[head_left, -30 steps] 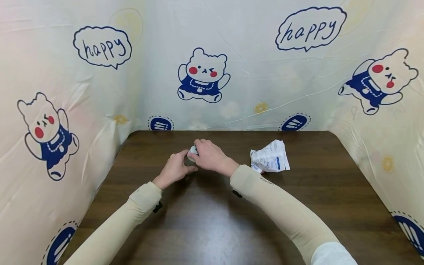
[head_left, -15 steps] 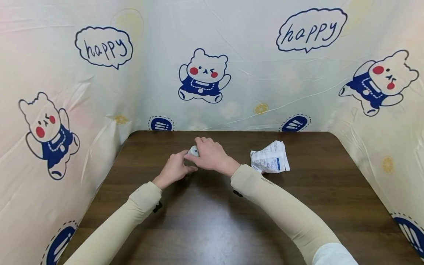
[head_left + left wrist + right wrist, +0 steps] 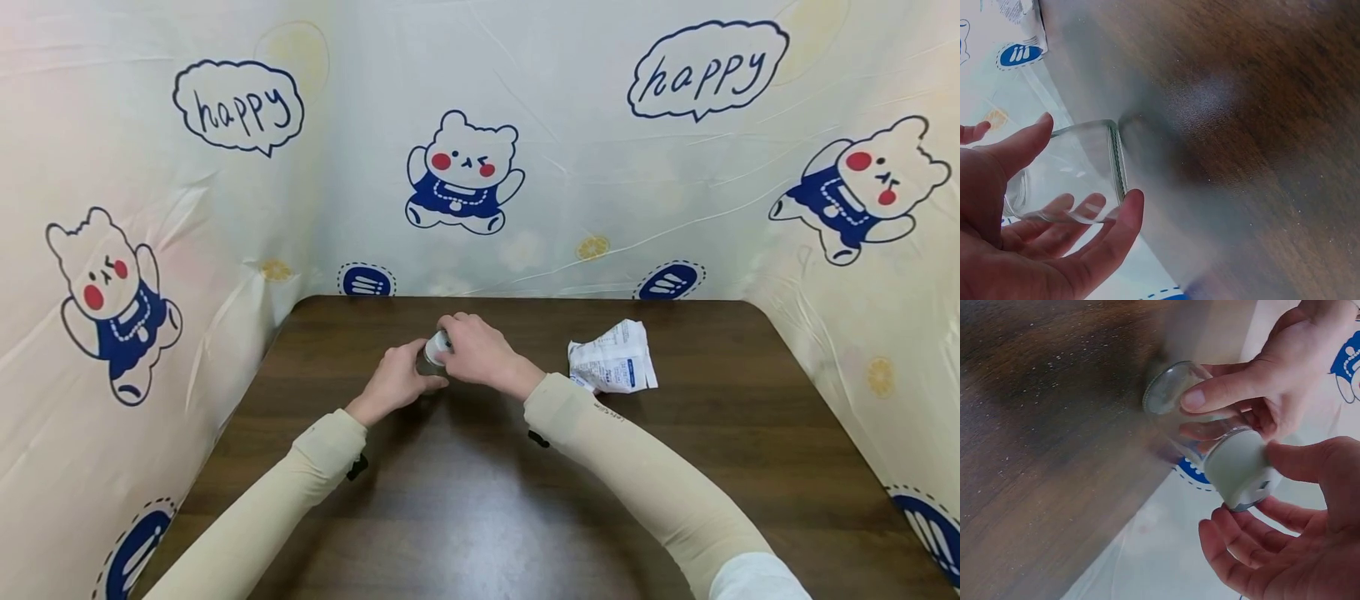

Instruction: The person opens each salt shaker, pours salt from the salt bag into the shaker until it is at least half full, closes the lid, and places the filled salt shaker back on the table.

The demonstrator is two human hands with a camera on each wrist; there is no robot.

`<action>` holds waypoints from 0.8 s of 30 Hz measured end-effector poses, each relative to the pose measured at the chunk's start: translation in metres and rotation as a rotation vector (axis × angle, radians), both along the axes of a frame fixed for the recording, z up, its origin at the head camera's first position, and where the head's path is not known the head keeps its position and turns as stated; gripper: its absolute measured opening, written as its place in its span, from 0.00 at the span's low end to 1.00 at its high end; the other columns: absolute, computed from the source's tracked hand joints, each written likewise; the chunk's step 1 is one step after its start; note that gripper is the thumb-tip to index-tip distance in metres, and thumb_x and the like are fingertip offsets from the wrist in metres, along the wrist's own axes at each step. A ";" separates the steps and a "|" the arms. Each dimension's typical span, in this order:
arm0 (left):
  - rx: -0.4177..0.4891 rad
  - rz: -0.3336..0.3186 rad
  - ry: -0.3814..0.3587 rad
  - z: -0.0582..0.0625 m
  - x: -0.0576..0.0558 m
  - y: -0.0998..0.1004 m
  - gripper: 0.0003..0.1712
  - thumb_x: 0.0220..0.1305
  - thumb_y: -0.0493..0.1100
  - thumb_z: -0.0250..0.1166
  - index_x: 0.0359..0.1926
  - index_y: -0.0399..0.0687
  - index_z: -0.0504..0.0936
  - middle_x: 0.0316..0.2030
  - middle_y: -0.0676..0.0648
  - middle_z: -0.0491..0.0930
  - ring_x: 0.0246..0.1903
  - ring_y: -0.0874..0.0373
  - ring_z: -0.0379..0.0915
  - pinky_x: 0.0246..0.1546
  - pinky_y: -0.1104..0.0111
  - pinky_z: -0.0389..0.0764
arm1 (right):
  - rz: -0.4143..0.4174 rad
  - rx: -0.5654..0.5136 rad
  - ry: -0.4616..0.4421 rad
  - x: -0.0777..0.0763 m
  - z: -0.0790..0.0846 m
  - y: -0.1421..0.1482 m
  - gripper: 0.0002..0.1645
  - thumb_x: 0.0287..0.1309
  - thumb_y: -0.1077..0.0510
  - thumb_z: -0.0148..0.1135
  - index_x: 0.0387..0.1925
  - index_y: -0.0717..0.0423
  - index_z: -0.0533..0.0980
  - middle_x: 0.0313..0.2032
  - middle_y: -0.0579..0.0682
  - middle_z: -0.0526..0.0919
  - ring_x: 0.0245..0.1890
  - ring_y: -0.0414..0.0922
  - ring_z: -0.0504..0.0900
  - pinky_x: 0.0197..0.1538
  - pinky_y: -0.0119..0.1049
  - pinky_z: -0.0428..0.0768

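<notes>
A clear glass jar [image 3: 1163, 394] stands on the table, its base against the wood in the right wrist view. My left hand [image 3: 393, 383] grips the glass body, thumb on one side and fingers round the other. The jar's white lid [image 3: 1238, 464] sits on its top, with a small dark square mark on it. My right hand [image 3: 483, 354] holds the lid from above, with the thumb on one side and fingertips at the opposite edge. In the head view, the hands cover most of the jar.
A crumpled white printed packet [image 3: 615, 362] lies on the brown wooden table [image 3: 712, 467], right of the right hand. Patterned cloth [image 3: 562, 150] with bears and "happy" bubbles surrounds the table's back and sides.
My right thumb reached left across the lid half a second ago and is now drawn back to the right, with the fingers shifted on the lid. The left hand stays in place.
</notes>
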State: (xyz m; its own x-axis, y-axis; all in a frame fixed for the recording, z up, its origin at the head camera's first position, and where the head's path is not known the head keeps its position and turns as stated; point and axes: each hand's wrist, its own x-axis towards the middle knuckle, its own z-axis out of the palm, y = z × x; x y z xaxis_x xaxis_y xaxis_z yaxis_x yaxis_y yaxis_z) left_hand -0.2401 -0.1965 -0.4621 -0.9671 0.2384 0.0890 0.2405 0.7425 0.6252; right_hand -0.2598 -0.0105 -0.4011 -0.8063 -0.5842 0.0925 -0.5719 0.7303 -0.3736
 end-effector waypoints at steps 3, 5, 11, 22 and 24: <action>-0.005 -0.001 -0.001 0.000 -0.001 0.000 0.35 0.58 0.44 0.82 0.63 0.35 0.78 0.52 0.38 0.85 0.47 0.45 0.82 0.51 0.49 0.82 | 0.033 -0.005 -0.012 0.001 0.002 0.001 0.23 0.71 0.58 0.66 0.63 0.59 0.77 0.55 0.56 0.80 0.49 0.50 0.78 0.50 0.41 0.81; -0.002 -0.001 -0.011 0.000 0.000 0.000 0.35 0.59 0.45 0.82 0.63 0.36 0.78 0.52 0.39 0.85 0.47 0.46 0.82 0.50 0.50 0.83 | 0.049 -0.008 -0.021 0.001 0.003 0.001 0.24 0.70 0.59 0.66 0.64 0.59 0.76 0.57 0.56 0.80 0.50 0.51 0.78 0.51 0.41 0.81; 0.002 -0.007 -0.013 0.000 0.001 0.000 0.33 0.60 0.46 0.81 0.61 0.37 0.79 0.50 0.41 0.86 0.41 0.50 0.82 0.46 0.53 0.83 | 0.061 -0.043 -0.044 0.002 0.003 0.002 0.26 0.70 0.56 0.69 0.65 0.58 0.76 0.58 0.55 0.79 0.51 0.49 0.77 0.53 0.41 0.81; 0.008 -0.006 -0.009 -0.001 0.000 0.000 0.33 0.59 0.45 0.81 0.61 0.36 0.79 0.45 0.41 0.86 0.31 0.53 0.78 0.42 0.53 0.82 | 0.004 -0.108 -0.091 0.001 -0.003 0.002 0.28 0.75 0.47 0.64 0.66 0.61 0.74 0.55 0.57 0.78 0.45 0.47 0.79 0.49 0.39 0.81; 0.007 -0.004 -0.008 -0.001 0.000 0.000 0.34 0.59 0.45 0.81 0.62 0.36 0.79 0.44 0.41 0.86 0.30 0.54 0.78 0.42 0.53 0.82 | 0.010 -0.112 -0.087 0.001 -0.003 0.001 0.27 0.75 0.49 0.64 0.65 0.61 0.75 0.55 0.56 0.79 0.45 0.47 0.79 0.48 0.39 0.81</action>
State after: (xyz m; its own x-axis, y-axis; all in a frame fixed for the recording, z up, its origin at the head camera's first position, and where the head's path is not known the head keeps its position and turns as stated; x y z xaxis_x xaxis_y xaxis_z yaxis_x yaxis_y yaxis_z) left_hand -0.2402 -0.1970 -0.4629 -0.9668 0.2416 0.0832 0.2386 0.7371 0.6322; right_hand -0.2591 -0.0092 -0.4044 -0.8083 -0.5822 0.0879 -0.5411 0.6756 -0.5007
